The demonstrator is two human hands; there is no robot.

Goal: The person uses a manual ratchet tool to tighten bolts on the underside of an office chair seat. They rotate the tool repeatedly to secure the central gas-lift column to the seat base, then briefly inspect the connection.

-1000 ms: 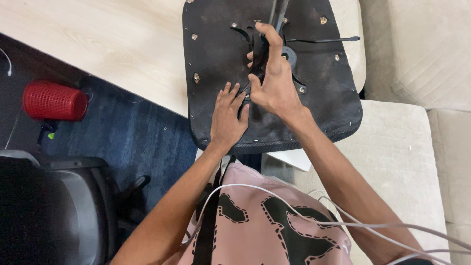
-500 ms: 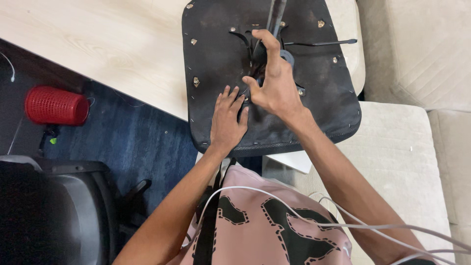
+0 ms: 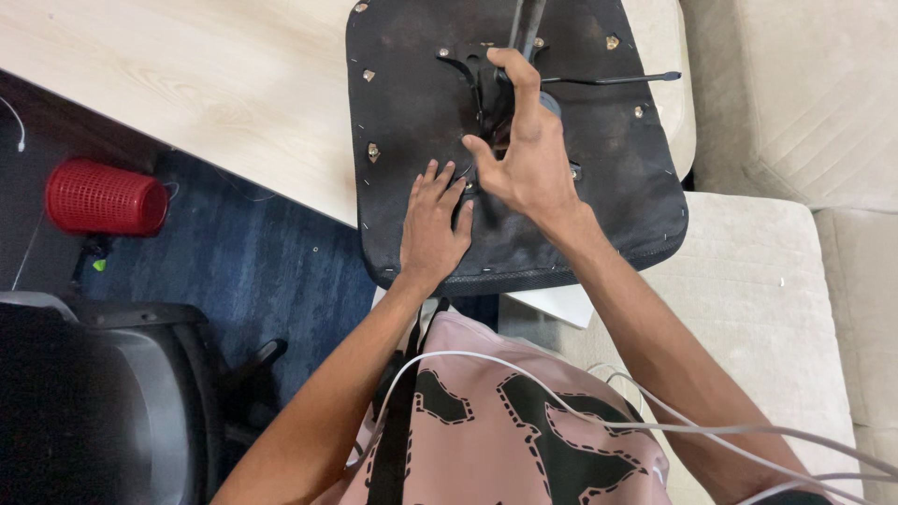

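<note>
Compared with half a second earlier, little has shifted: the right hand [image 3: 528, 154] has its index finger stretched a bit further up the dark mechanism [image 3: 496, 89] at the top centre of the frame, and the left hand [image 3: 435, 224] stays flat where it was. The thing being worked on is an upturned black chair seat [image 3: 412, 103], lying underside up in the upper middle of the frame, partly on the pale wooden bench [image 3: 187, 84] and reaching toward the cream sofa cushions [image 3: 748, 271] on the right. Small brass-coloured fasteners dot the seat's underside, and a thin black lever [image 3: 617, 79] sticks out from the mechanism toward the upper right. The right arm comes in from the lower right, wrist bent back, fingers spread apart with the thumb pointing left and the index finger laid along the mechanism; whether it grips anything cannot be told. The left arm rises from the bottom centre, its hand lying palm down, fingers loosely apart and pressed on the seat just left of the right hand, holding nothing. A red mesh basket [image 3: 105, 196] lies on the dark blue floor at the left, and a white cable [image 3: 561, 411] crosses the pink patterned clothing at the bottom.
</note>
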